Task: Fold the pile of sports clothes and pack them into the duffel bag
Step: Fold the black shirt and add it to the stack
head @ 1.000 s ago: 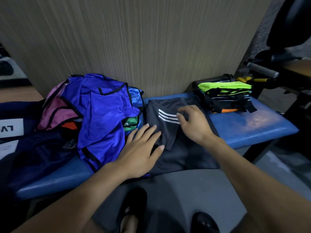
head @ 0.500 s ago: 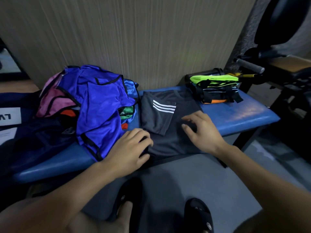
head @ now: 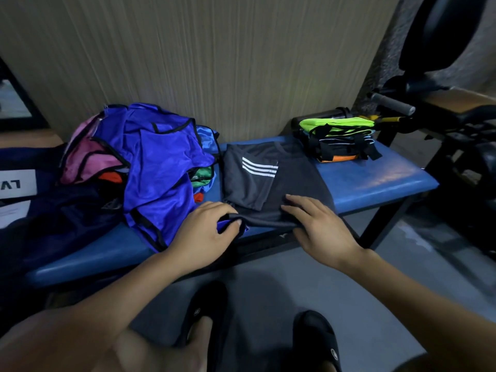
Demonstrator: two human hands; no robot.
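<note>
A dark grey shirt with three white stripes lies flat on the blue padded bench, one sleeve folded in. My left hand pinches the left corner of its near hem, thumb against curled fingers. My right hand grips the hem's right part, fingers on top and thumb under the edge. A loose pile of blue, pink and green sports clothes lies to the left. A folded stack with a neon green top sits at the bench's far right. A dark navy bag with a white label lies at the far left.
A wood-grain wall runs behind the bench. Black gym equipment with a padded handle stands on the right. My feet in black slippers rest on the grey floor in front of the bench.
Both hands slid from the middle of the grey shirt toward me to its near hem. My left hand went from flat to curled, and both now hold the hem, slightly raised.
</note>
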